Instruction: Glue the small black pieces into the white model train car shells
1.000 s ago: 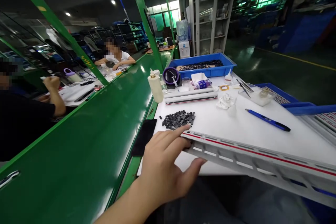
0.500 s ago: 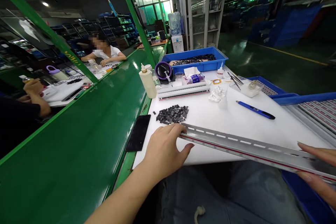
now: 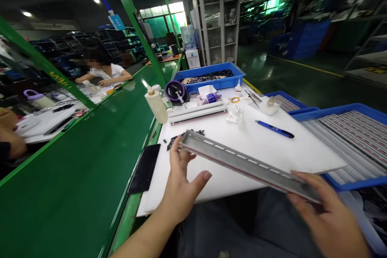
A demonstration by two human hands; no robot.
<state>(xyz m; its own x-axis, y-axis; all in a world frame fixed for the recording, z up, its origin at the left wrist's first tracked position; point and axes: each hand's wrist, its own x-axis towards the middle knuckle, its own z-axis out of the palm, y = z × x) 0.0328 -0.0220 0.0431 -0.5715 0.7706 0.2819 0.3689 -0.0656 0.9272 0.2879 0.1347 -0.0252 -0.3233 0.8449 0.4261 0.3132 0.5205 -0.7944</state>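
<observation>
In the head view, here's one long grey trough [image 3: 242,162], slotted and smooth, slanting over the white board [image 3: 211,185], covering part of the black chips [image 3: 172,142], too jumbled to count. The right hand [image 3: 329,209] pinches its near end, some fingers hidden; the left hand [image 3: 181,181] curls fingers at the far end, thumb spread clear.

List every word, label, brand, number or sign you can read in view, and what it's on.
None can be read.
Yellow marks on the slanted green beam: blurred.
Blue hanging sign: blurred.
Purple-and-white packet: print too small.
Water dispenser: front marking too small.
Held grey channel: no lettering distinguishable.
</observation>
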